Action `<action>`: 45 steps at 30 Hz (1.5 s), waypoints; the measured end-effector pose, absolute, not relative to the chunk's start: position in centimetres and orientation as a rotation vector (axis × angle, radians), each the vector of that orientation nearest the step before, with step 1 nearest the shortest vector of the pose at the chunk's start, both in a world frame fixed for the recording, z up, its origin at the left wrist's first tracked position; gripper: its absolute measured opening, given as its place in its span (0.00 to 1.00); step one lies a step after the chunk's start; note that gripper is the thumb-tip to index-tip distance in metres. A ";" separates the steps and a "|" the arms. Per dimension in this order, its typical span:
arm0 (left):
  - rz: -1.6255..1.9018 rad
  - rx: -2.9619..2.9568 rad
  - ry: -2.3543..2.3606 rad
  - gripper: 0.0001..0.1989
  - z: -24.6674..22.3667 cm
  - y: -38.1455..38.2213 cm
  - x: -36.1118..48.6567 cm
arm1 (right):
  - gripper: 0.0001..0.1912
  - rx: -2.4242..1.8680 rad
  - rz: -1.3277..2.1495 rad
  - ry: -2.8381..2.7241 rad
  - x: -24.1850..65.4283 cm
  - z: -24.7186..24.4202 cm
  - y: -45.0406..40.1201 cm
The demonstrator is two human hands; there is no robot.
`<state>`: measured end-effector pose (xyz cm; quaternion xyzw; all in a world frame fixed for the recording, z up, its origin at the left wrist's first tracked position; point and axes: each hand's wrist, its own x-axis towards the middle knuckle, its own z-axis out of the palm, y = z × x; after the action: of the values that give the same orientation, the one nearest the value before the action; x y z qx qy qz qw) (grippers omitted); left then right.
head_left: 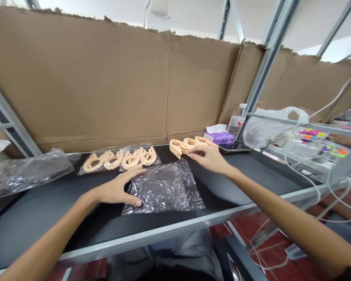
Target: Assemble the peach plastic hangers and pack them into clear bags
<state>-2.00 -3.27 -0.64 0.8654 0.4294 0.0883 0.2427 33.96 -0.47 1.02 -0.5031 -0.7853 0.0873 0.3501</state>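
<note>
Rings (pixel 189 143): loose, in leaning stacks, at one o'clock from the bag (pixel 160 187).
Right hand (pixel 207 158): at the rings' near edge, thumb and forefinger close together — I cannot tell whether they pinch a ring.
Left hand (pixel 119 187): spread wide, thumb on the bag, fingers by its ten o'clock edge.
Stack risk: lifted by one edge, the leaning rings could fan out or topple; towards three o'clock the tablet (pixel 235 147) and tissues (pixel 222 137) lie near.
Bag risk: flat, crinkled film, its mouth hard to make out — clinging layers could keep it shut or snag a ring, and a light thumb could let it skid.
Packs (pixel 139 158): two, with more rings under film, at eleven o'clock from the bag; a leftward sweep of the fingers might knock them askew.
Wrap (pixel 35 168): heaped at nine o'clock, well apart from the rings, light enough to slide if brushed by a sleeve or arm.
</note>
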 end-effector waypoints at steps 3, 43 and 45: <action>0.246 2.393 1.165 0.49 -0.6 -3.3 -2.0 | 0.22 -1.524 -0.011 -2.032 33.3 1.4 2.2; 0.187 2.395 1.192 0.50 -0.6 -3.2 -2.1 | 0.27 -1.733 -0.440 -2.082 30.0 -0.5 4.5; 0.184 2.383 1.199 0.50 -0.7 -3.2 -2.1 | 0.27 -1.746 -0.314 -1.991 30.3 0.0 4.6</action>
<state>-2.08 -3.20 -0.66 0.8670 0.4363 0.0670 0.2314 30.27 4.60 0.04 -0.6362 -0.7257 -0.1146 0.2353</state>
